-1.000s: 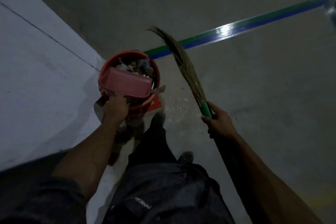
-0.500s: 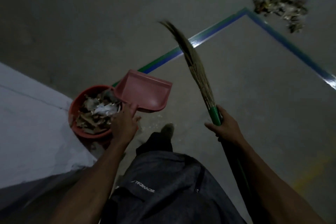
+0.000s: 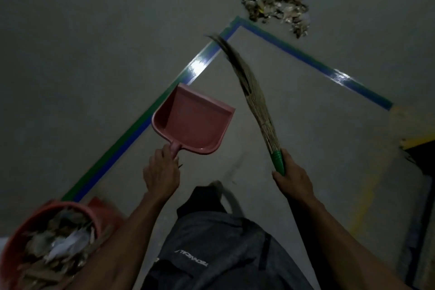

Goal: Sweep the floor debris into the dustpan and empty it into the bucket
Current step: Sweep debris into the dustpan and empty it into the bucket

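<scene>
My left hand point(image 3: 161, 173) grips the handle of a pink dustpan point(image 3: 195, 122), held in the air with its empty scoop facing up. My right hand point(image 3: 293, 182) grips the green handle of a straw broom point(image 3: 253, 92), whose bristles point up and away over the floor. An orange bucket point(image 3: 30, 226) full of leaves and paper scraps sits at the lower left, behind my left arm. A pile of debris point(image 3: 275, 7) lies on the floor far ahead, beyond the taped corner.
A green-and-blue tape line point(image 3: 131, 134) runs diagonally across the grey floor and turns a corner near the debris. A yellow-marked dark edge point(image 3: 416, 146) sits at the right. My dark trousers and a shoe fill the bottom middle.
The dustpan has come off the bucket and now is held level ahead of me. My view has swung right and forward, leaving the bucket at the lower left; the debris pile has come nearer.
</scene>
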### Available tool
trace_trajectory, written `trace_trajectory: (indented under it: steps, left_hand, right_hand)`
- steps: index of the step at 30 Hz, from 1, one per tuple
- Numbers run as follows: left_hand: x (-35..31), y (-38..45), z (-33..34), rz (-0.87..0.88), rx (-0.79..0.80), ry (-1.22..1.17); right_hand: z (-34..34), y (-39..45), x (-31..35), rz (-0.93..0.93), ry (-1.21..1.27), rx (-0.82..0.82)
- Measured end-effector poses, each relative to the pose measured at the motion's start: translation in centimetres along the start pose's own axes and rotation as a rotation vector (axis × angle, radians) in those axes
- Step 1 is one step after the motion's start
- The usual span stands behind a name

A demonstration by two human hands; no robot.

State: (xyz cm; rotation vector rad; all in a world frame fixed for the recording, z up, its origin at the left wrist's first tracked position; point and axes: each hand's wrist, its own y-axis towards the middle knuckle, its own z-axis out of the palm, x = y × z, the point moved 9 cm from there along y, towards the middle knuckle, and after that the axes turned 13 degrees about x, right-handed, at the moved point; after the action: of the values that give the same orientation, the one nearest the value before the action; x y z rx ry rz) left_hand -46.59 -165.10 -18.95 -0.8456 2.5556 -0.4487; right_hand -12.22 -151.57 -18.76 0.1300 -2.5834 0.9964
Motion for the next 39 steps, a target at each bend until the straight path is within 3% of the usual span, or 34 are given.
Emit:
trace_trajectory:
  steps: [5,13,30,39]
  left_hand:
    - [-8.5,7.8,-3.5,0.196,-0.022,0.198]
    - [-21.3,17.9,-4.9,0.271,0.061,0.227]
    - [-49.1,35.7,-4.9,0.197,0.059,0.153]
    - [-61.1,52.2,-4.0,0.203,0.108,0.143]
  right_hand:
    - [-5.3,4.7,-0.3,0.030,0.062,-0.029]
    - [-13.2,14.2,-3.2,0.052,0.140,-0.025]
    - [-40.5,37.0,-10.6,-0.008,0.218,-0.011]
    - [-51.4,52.3,-13.1,0.038,0.239,-0.026]
